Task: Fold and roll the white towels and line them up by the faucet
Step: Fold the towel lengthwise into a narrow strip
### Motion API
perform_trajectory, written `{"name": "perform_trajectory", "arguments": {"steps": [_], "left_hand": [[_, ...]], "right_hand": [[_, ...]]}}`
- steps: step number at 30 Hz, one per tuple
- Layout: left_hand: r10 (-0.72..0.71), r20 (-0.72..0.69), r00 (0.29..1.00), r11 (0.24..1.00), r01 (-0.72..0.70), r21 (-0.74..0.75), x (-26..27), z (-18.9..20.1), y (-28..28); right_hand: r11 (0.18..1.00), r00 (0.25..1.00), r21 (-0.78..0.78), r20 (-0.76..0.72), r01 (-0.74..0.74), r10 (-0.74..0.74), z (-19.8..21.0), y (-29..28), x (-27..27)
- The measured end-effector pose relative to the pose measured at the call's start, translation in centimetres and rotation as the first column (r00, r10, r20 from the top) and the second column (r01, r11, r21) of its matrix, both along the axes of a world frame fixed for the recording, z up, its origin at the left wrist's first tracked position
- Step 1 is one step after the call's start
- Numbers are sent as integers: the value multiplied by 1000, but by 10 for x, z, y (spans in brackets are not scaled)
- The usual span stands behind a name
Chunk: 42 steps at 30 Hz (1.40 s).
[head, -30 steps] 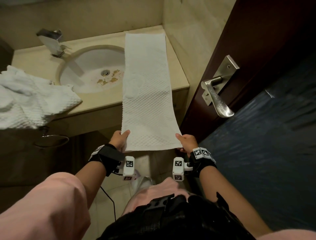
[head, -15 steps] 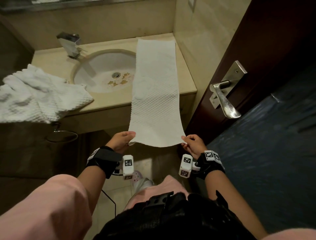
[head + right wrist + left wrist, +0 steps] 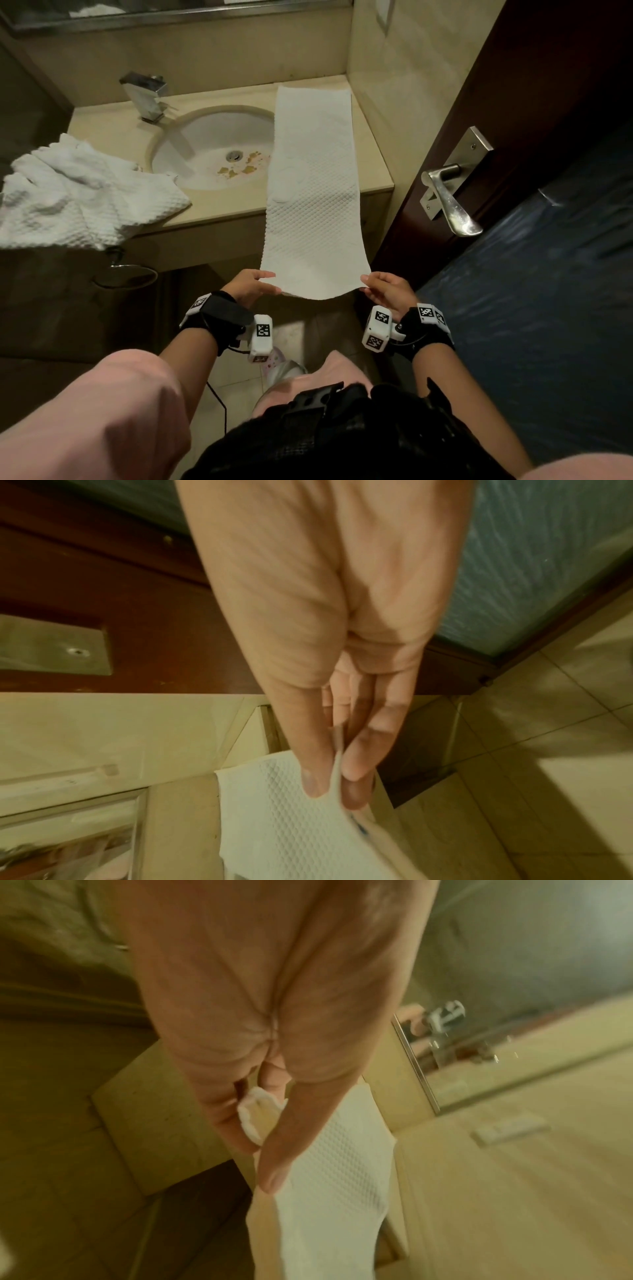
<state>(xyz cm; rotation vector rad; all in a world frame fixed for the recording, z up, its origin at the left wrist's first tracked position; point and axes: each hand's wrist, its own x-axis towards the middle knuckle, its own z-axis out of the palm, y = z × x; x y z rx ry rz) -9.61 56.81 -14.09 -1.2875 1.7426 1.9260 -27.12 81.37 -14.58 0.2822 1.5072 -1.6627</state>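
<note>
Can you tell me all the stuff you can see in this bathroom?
folded towel: one, white, long strip lying on the counter right of the sink, near end hanging off
crumpled towel: one, white, heaped at the counter's left end
faucet: one, silver, behind the sink
sink: one, white, stained near the drain
counter: one, beige
door handle: one, silver, on the dark door at right
left hand: pinches the strip's near left corner
right hand: pinches its near right corner
</note>
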Motion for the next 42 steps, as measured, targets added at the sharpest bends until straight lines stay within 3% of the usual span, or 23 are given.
{"name": "perform_trajectory", "arguments": {"steps": [2,5,7,10,15,18,23,30,36,40,42], "left_hand": [[-132,87,987,979,143,-143,-6,-2,-1],[-328,117,937,864,348,-364,-22,7,2],[-406,-75,911,840,339,-424,-38,18,11],[-452,-283,846,876,360,-322,-63,39,35],[-564,-185,805,717,367,-593,-87,38,59],[-561,-160,813,663,324,-675,-92,31,62],[-533,-190,825,700,303,-647,-93,21,55],[-505,-192,842,730,297,-616,-98,16,55],[-397,-200,896,622,102,-777,-106,25,55],[-576,-134,807,542,254,-801,-106,28,70],[-658,-60,750,457,336,-824,-104,24,78]], "right_hand": [[999,999,17,-35,-39,39,9,-6,-3],[990,986,58,-94,-129,135,23,-19,-7],[986,979,46,-115,-162,167,31,-27,-6],[980,969,39,-147,-193,197,35,-39,-3],[988,977,15,-153,-151,151,32,-47,0],[993,988,-37,-111,-114,109,27,-50,1],[986,996,-137,-6,-94,94,21,-46,-4],[991,991,-25,14,-129,130,21,-46,-7],[984,985,37,-11,-173,173,26,-37,-16],[985,984,10,-55,-171,172,27,-33,-13],[986,984,9,-64,-167,167,24,-30,-11]]}}
